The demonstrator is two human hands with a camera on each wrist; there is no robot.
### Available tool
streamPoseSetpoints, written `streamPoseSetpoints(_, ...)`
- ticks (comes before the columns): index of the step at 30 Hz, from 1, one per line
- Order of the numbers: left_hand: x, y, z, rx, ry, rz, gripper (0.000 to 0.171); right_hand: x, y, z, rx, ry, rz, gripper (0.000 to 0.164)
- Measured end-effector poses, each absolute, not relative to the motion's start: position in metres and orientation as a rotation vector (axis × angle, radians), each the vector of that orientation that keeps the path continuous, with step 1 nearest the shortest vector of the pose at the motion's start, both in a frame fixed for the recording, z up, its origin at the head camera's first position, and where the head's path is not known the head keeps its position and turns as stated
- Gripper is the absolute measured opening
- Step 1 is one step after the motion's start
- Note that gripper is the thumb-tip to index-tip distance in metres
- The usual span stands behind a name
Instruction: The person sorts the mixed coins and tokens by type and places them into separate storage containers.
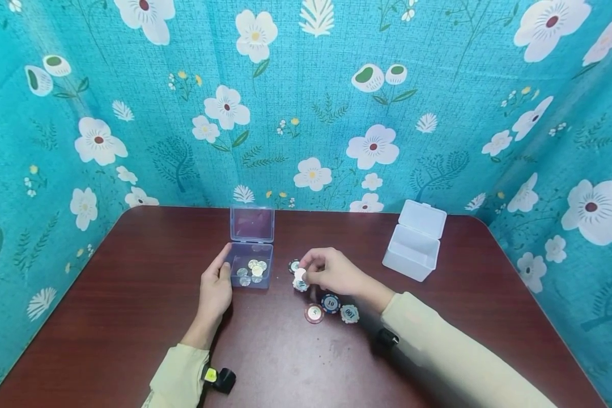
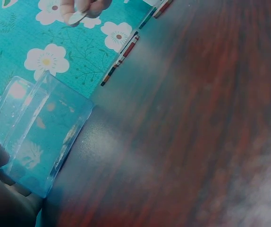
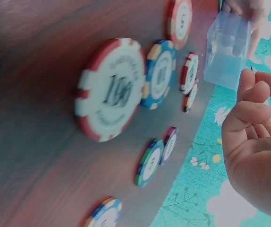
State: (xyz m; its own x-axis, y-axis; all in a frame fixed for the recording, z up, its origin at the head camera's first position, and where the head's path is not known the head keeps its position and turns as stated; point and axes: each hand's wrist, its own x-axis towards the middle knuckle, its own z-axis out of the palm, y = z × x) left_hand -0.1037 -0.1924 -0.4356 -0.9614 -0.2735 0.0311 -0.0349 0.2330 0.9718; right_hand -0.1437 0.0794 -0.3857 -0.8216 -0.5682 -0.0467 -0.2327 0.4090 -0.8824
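My left hand (image 1: pixel 217 286) grips the left side of a small clear plastic box (image 1: pixel 251 286), its thumb against the wall. The box's hinged lid (image 1: pixel 252 224) stands up at the back, and several shiny coins (image 1: pixel 256 270) lie inside. My right hand (image 1: pixel 334 271) pinches a silvery coin (image 1: pixel 300 275) between thumb and fingertips, to the right of the box and above the poker chips. In the left wrist view the coin (image 2: pixel 76 18) appears tilted. Only a thin edge of the coin (image 3: pixel 253 70) shows in the right wrist view.
Poker chips lie on the brown table: a blue chip (image 1: pixel 330 304), a red chip (image 1: pixel 314 313), a whitish chip (image 1: pixel 349 314) and others partly under my right hand. A frosted white box (image 1: pixel 413 249) stands lid-up at the back right. A floral curtain (image 1: pixel 306 113) hangs behind.
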Motion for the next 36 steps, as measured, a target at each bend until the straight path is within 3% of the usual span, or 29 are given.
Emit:
streamPoseSetpoints(30, -0.108, -0.194, -0.437, 0.266, -2.260, -1.820, 0.048, -0.164, 0.004, -0.368, -0.722, 2.304, -1.397, 0.012)
streamPoseSetpoints(36, -0.094, -0.187, -0.406, 0.291, -2.305, -1.848, 0.047, -0.167, -0.006, -0.368, -0.726, 2.321, -1.376, 0.012)
